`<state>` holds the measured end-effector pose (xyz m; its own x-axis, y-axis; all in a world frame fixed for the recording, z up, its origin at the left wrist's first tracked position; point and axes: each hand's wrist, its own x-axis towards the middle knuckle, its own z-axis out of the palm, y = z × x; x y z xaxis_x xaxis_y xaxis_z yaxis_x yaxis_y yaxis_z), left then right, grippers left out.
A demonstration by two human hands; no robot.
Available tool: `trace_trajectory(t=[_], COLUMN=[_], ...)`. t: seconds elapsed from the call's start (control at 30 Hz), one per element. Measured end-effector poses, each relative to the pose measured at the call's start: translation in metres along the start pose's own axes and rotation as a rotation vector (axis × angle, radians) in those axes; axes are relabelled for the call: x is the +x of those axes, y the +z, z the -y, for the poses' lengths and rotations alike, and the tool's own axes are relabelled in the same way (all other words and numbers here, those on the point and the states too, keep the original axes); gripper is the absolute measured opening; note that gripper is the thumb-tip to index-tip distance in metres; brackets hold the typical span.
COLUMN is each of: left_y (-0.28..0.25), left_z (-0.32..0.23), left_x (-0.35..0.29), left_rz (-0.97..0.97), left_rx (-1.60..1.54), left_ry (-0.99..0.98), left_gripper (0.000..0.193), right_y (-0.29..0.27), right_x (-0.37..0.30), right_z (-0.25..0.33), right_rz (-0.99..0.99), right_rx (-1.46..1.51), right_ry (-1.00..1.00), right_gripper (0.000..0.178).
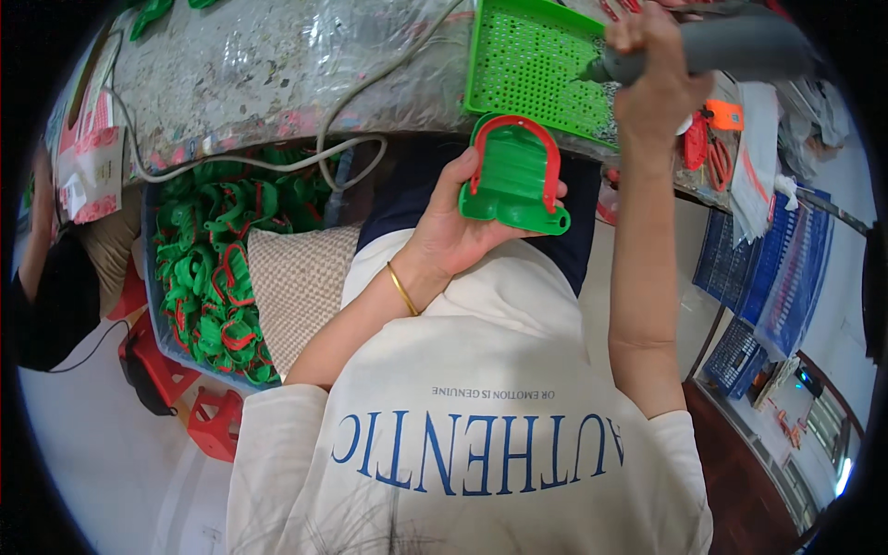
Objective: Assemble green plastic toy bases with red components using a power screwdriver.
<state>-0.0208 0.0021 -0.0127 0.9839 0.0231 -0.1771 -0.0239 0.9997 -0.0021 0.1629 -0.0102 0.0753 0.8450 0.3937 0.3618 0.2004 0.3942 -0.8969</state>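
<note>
My left hand (pixel 442 208), palm up in front of my body, holds a green plastic part (pixel 514 166) with a red U-shaped strip along its rim. My thumb presses on the part's left side, while the other fingers are mostly hidden under it. Farther off to the right, my raised right hand (pixel 657 88) is wrapped round a dark grey electric screwdriver (pixel 740 48). Its pointed tip aims left, over a bright green perforated tray (pixel 532 69). Small metal pieces, too tiny to tell apart, lie in the tray's right part.
A blue bin (pixel 166 344) full of green and red parts stands at my left. A grey cable (pixel 347 111) crosses the plastic-covered table (pixel 250 74). Pliers (pixel 719 165) lie at the right, above blue crates (pixel 763 268). Red stools (pixel 215 424) and another person's arm (pixel 39 213) are far left.
</note>
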Motion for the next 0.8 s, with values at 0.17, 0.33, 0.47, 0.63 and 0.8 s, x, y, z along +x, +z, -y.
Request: trace_trajectory(t=[0.17,0.33,0.47,0.63,0.8], left_y=[0.003,0.009,0.009,0.005,0.008], left_z=[0.004,0.004,0.004,0.003,0.004], left_x=[0.001,-0.004,-0.007,-0.005,-0.007], left_rz=[0.005,-0.050,-0.080,-0.068,-0.054], left_rx=[-0.061,-0.081,-0.023,-0.035,0.006], left_ry=[-0.003,0.020,0.046,0.021,0.020], left_gripper=[0.064,0.062,0.059,0.060,0.063], right_y=[-0.001,0.042,0.047,0.048,0.046], right_x=[-0.020,-0.076,-0.084,-0.085,-0.089], right_z=[0.032,0.069,0.071,0.067,0.061], right_rz=[0.179,0.193,0.084,0.087,0.100], right_rx=[0.210,0.169,0.132,0.120,0.158], right_ry=[0.138,0.297,0.405,0.390,0.429], right_gripper=[0.010,0.021,0.033,0.032,0.030])
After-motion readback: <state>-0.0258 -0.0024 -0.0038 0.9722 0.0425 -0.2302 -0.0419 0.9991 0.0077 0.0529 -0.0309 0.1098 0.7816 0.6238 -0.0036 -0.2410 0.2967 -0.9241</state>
